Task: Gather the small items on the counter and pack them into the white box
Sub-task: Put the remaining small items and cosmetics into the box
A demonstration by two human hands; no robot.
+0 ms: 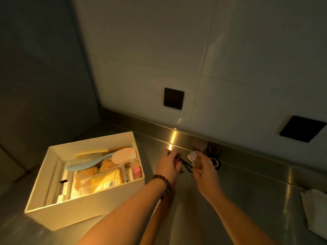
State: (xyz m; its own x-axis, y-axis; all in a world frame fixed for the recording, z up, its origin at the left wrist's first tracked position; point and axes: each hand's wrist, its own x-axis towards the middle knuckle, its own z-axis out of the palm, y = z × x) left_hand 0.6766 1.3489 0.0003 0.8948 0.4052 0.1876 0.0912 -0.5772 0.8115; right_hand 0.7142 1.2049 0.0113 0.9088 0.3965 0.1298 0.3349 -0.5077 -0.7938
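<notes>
The open white box point(85, 212) stands on the steel counter at the left, holding a blue hairbrush point(83, 164), a pink oval case point(123, 155), small pink bottles point(136, 171) and yellow packets point(102, 181). Just right of the box, my left hand point(167, 165) grips small dark and red items, with a dark hair tie point(186, 165) stretching toward my right hand point(203, 169). My right hand holds a small pale item point(192, 155) between thumb and fingers. A round black compact point(215, 163) lies on the counter behind my right hand.
The steel counter point(247, 200) runs to a raised back lip below a tiled wall with two black socket plates point(173, 98) point(302, 129). White folded paper point(316, 209) lies at the right edge. A wall closes the left side.
</notes>
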